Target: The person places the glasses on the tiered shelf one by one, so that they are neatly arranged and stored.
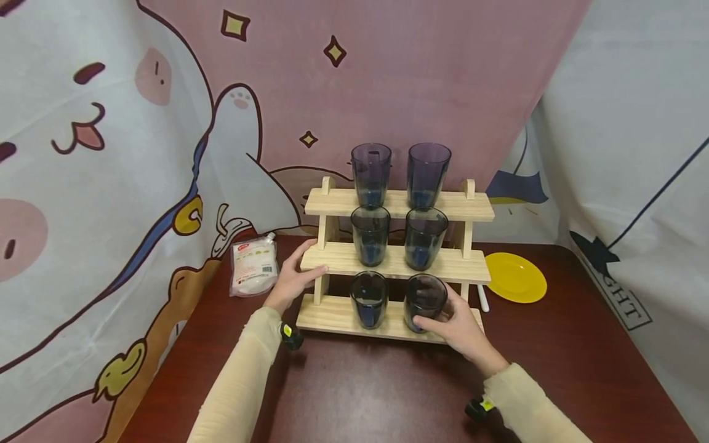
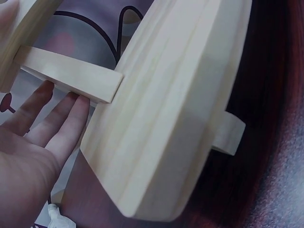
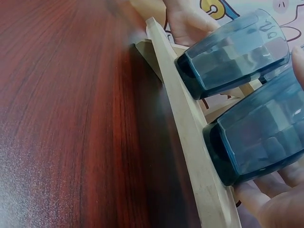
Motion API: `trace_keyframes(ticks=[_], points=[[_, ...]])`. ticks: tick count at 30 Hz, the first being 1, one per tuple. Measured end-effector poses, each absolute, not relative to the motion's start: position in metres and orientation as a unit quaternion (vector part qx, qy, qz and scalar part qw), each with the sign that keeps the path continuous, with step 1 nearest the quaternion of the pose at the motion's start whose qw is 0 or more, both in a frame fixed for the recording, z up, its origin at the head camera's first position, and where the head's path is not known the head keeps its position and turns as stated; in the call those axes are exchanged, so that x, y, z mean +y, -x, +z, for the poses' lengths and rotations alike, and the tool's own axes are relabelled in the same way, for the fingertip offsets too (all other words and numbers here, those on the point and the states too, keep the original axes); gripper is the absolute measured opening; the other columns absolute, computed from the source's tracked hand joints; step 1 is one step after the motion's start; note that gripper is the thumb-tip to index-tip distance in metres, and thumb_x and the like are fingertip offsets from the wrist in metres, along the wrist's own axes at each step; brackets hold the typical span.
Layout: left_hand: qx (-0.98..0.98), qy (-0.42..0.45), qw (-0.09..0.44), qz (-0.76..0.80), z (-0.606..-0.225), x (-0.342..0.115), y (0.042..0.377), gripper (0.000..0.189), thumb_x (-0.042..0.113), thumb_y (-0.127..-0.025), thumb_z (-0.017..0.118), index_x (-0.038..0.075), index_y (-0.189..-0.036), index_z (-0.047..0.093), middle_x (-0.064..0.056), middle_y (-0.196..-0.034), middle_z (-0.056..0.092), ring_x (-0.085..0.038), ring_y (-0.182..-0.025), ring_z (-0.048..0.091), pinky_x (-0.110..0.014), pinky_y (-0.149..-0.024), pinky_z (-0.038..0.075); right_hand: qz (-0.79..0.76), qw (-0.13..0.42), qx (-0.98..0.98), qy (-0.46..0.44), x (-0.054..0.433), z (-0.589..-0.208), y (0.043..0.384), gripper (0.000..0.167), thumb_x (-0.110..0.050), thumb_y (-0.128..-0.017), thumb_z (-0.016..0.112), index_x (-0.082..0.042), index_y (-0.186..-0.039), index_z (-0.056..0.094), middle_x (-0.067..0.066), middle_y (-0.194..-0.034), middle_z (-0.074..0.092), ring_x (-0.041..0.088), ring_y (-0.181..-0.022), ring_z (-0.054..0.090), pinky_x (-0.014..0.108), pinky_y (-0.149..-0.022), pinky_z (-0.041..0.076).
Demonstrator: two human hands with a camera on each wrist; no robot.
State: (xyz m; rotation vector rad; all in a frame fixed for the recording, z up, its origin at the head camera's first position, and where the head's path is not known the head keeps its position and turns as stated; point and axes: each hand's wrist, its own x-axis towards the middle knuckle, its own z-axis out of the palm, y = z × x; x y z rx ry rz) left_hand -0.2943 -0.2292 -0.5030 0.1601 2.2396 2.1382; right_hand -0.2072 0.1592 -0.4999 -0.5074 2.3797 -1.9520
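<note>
A three-tier wooden rack [image 1: 343, 261] stands on the table and bears two dark tinted glasses on each tier. My left hand [image 1: 290, 283] grips the rack's left end, its thumb on the middle shelf. In the left wrist view, the fingers [image 2: 71, 116] reach along an upright post [image 2: 71, 71]. On the bottom tier, my right hand [image 1: 462, 329] holds the right-hand glass [image 1: 425, 298], thumb at its front and fingers curled round its far side. Its base sits at the shelf board in the right wrist view. Beside it stands another glass [image 1: 368, 301].
A clear packet with a spout [image 1: 253, 267] lies left of the rack. On the right lie a yellow plate [image 1: 515, 278] and a white handle [image 1: 484, 298] partly behind the rack. A printed cloth [image 1: 443, 74] hangs behind and at the sides of the dark red table [image 1: 354, 394].
</note>
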Motion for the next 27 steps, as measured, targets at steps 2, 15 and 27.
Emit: trace_keyframes(ticks=[2, 15, 27], points=[[0.724, -0.053, 0.018, 0.688, -0.503, -0.229, 0.294, 0.076, 0.014, -0.094, 0.082, 0.037, -0.157, 0.048, -0.017, -0.145, 0.056, -0.023, -0.106, 0.070, -0.051, -0.093, 0.059, -0.623, 0.011, 0.765, 0.165, 0.160, -0.501, 0.208, 0.080, -0.009, -0.086, 0.089, -0.017, -0.155, 0.050, 0.014, -0.145, 0.061, 0.016, -0.124, 0.064, 0.021, -0.097, 0.054], [0.734, -0.056, 0.016, 0.677, -0.504, -0.228, 0.292, 0.083, 0.021, -0.093, 0.084, 0.047, -0.159, 0.041, -0.008, -0.160, 0.046, -0.032, -0.121, 0.066, -0.052, -0.097, 0.057, -0.588, -0.020, 0.790, 0.172, 0.163, -0.500, 0.206, 0.082, -0.010, -0.085, 0.090, -0.013, -0.155, 0.048, 0.017, -0.142, 0.062, 0.013, -0.121, 0.064, 0.023, -0.095, 0.055], [0.740, -0.048, -0.005, 0.670, -0.497, -0.237, 0.288, 0.079, 0.029, -0.102, 0.073, 0.045, -0.164, 0.029, -0.022, -0.157, 0.046, -0.042, -0.128, 0.061, -0.057, -0.097, 0.057, -0.526, -0.169, 0.803, 0.222, 0.205, -0.471, 0.192, 0.065, 0.010, -0.091, 0.074, -0.003, -0.151, 0.052, 0.022, -0.134, 0.065, 0.005, -0.121, 0.063, 0.016, -0.102, 0.050]])
